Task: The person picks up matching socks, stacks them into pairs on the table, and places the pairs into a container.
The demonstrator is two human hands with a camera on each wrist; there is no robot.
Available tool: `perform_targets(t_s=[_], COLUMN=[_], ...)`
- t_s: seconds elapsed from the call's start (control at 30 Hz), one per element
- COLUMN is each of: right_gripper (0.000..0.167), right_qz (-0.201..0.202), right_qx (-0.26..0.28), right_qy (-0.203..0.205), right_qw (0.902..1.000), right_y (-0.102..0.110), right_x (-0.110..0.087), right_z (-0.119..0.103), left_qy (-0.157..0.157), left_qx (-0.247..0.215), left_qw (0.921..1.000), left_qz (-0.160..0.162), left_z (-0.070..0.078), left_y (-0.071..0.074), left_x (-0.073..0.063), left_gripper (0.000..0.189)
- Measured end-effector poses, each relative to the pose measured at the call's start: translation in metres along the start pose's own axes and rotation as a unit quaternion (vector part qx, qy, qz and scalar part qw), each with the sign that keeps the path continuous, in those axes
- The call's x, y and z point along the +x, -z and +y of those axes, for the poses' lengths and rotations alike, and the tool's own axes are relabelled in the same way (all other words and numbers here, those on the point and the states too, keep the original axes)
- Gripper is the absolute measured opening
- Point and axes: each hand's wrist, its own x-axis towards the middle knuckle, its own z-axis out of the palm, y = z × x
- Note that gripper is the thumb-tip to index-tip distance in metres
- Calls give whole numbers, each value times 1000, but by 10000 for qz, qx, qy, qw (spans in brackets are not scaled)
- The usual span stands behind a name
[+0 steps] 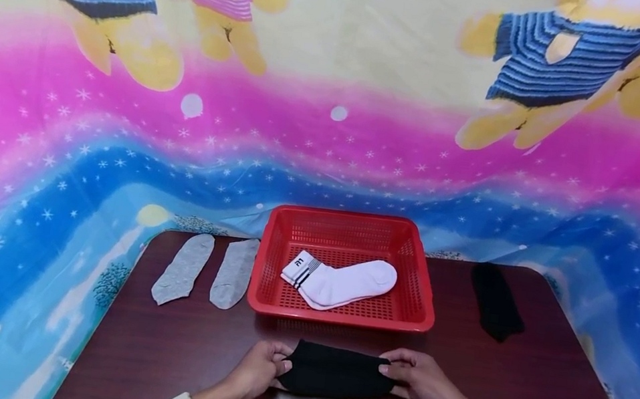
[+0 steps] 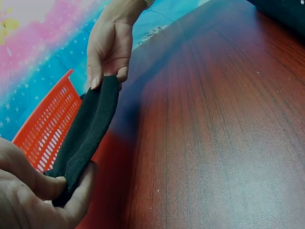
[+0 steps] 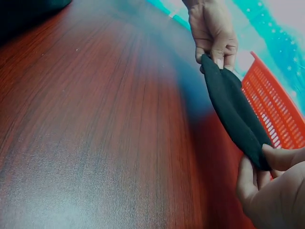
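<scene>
Basket [image 1: 341, 318] with white socks [image 1: 345, 285], grey socks [image 1: 233, 276] beside it, stands beyond black sock [image 1: 336, 371] pinched by left hand [image 1: 259, 370] and right hand [image 1: 426, 383]

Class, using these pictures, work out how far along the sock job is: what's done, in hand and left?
Apparently done: the white socks lie in the red basket.
In hand: the left hand and right hand hold a black sock by its ends.
Probably left: two grey socks and another black sock, lying outside the basket.
</scene>
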Motion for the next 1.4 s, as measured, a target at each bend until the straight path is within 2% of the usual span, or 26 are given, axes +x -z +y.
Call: perform_targets(t_s=[0.17,0.27,0.37,0.5,0.7,0.83,1.03,1.17,1.27,1.4], right_gripper=[25,25,26,25,28,32,32,26,22,19], right_qz=[340,491,770,1099,1441,1488,1468,1321,1461,1840], right_qx=[-239,-450,-644,-660,-631,-533,-635,-698,-798,-945], right_qy=[131,217,242,253,67,63,141,346,437,446], right_qw=[9990,9975,9947,9914,9875,9874,9870,9882,9851,9774], right_y=[-6,-8,-11,-13,-16,-17,-14,-13,-14,-16], right_x=[4,6,8,11,16,22,26,27,29,33], right_z=[1,2,2,0,-2,-4,-3,-1,-1,-1], left_qy=[-44,-42,-160,-424,-598,-662,-671,-654,-690,-1053], left_qx=[-47,171,426,541,926,1275,1581,1901,2180,2704], left_qw=[10000,9998,9987,9972,9927,9875,9825,9765,9699,9508], left_qz=[-15,109,243,299,490,648,724,780,839,1086], left_z=[2,4,6,7,10,11,12,13,12,8], left_y=[-2,-3,-3,-4,-4,-4,-4,-3,-1,1], left_x=[1,3,6,7,10,14,17,20,24,28], left_gripper=[20,18,16,16,20,21,21,20,20,19])
